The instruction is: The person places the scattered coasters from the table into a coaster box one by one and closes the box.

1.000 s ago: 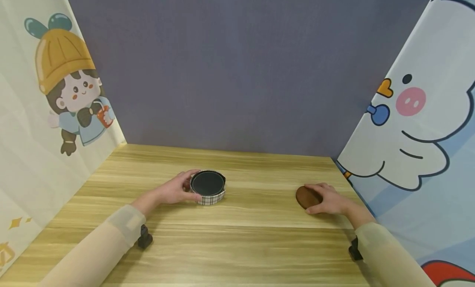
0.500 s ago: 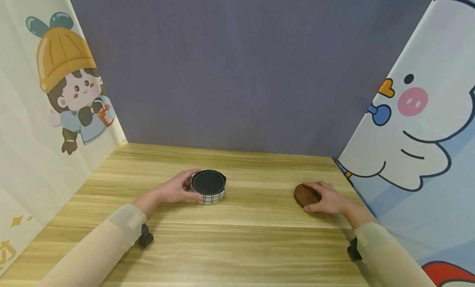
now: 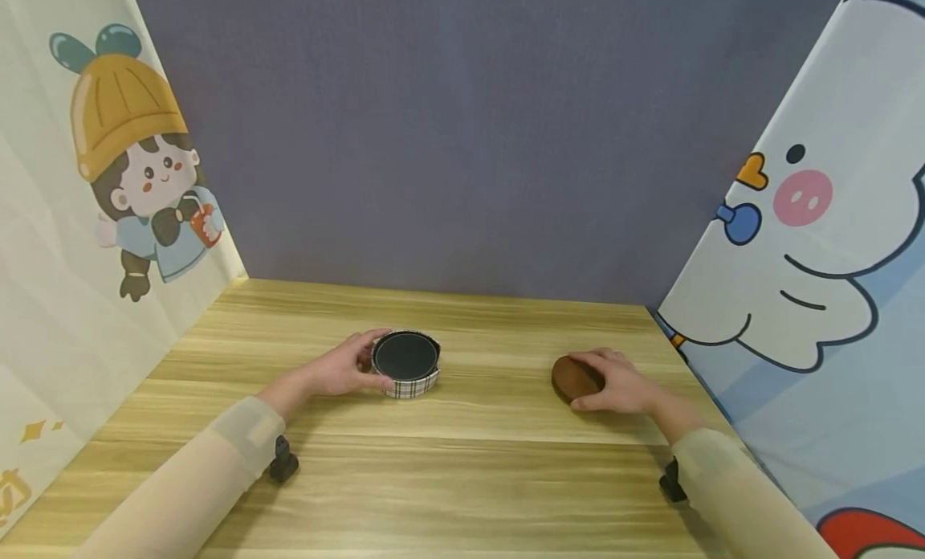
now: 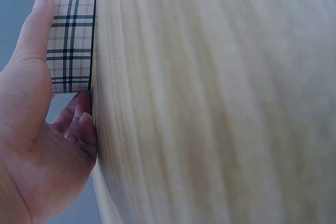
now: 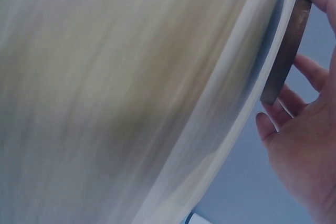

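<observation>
My left hand (image 3: pixel 336 367) grips a round coaster holder (image 3: pixel 407 357) by its left side, thumb along the near wall. The holder has a black, flat top inside its rim and a plaid outer wall, cream with dark lines. In the left wrist view the plaid wall (image 4: pixel 72 40) stands upright on the table. My right hand (image 3: pixel 620 382) holds a brown round disc (image 3: pixel 574 380) between thumb and fingers at its right edge. The right wrist view shows the disc's edge (image 5: pixel 287 48) close over the tabletop. The palm covers part of the disc.
The wood-grain table (image 3: pixel 462 487) reaches back to a grey-purple cloth wall (image 3: pixel 462 141). Printed curtains with cartoon figures flank it, a left curtain (image 3: pixel 43 222) and a right curtain (image 3: pixel 853 398). Dark wrist cameras hang under both cuffs.
My right hand has moved left across the table with the brown disc, nearer to the coaster holder. The left hand and the holder have stayed in place.
</observation>
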`<state>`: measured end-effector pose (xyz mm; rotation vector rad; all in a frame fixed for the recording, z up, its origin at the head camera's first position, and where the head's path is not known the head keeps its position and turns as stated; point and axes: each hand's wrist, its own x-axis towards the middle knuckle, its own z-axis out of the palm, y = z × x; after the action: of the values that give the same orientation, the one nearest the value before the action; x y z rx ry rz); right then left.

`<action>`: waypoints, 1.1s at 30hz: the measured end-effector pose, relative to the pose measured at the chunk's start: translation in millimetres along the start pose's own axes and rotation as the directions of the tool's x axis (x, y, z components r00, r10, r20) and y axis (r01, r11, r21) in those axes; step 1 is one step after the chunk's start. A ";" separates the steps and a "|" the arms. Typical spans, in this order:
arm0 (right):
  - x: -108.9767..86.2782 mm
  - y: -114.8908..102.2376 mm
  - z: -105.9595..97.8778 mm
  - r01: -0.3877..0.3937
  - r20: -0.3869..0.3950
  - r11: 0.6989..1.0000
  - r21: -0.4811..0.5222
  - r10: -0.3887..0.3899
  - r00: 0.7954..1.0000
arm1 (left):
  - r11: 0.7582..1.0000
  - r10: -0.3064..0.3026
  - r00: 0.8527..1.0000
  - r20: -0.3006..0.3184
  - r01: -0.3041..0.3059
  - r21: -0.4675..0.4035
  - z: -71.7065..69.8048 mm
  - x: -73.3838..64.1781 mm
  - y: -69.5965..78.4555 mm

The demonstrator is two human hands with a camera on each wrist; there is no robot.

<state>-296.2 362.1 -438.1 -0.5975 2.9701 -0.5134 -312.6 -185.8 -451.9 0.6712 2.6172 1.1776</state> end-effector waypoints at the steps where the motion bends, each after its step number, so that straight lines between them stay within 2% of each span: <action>1: 1.4 -2.0 1.3 0.004 -0.002 1.000 0.000 -0.004 1.000 | 1.000 -0.002 1.000 0.000 0.002 -0.001 -0.1 -0.1 0.1; 8: 9.5 -23.0 5.8 0.013 0.041 0.999 0.041 -0.015 0.999 | 1.000 -0.003 1.000 0.002 0.003 -0.013 -0.4 -0.9 1.1; 19: 24.5 -54.6 12.6 0.068 0.077 0.995 0.074 -0.074 0.994 | 1.000 -0.006 1.000 0.005 0.006 -0.010 -0.4 -0.7 -1.0; 26: 32.7 -71.7 18.5 0.077 0.057 0.991 0.109 -0.084 0.995 | 1.000 -0.001 1.000 0.000 0.001 -0.002 0.3 1.0 -2.8; 33: 43.8 -90.2 22.3 0.129 0.021 0.986 0.103 -0.131 0.991 | 1.000 0.009 1.000 -0.002 -0.009 0.007 1.1 1.7 -4.1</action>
<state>-300.8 260.0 -428.9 -0.7851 2.8715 -0.6556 -315.0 -186.7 -455.6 0.6849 2.6236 1.1726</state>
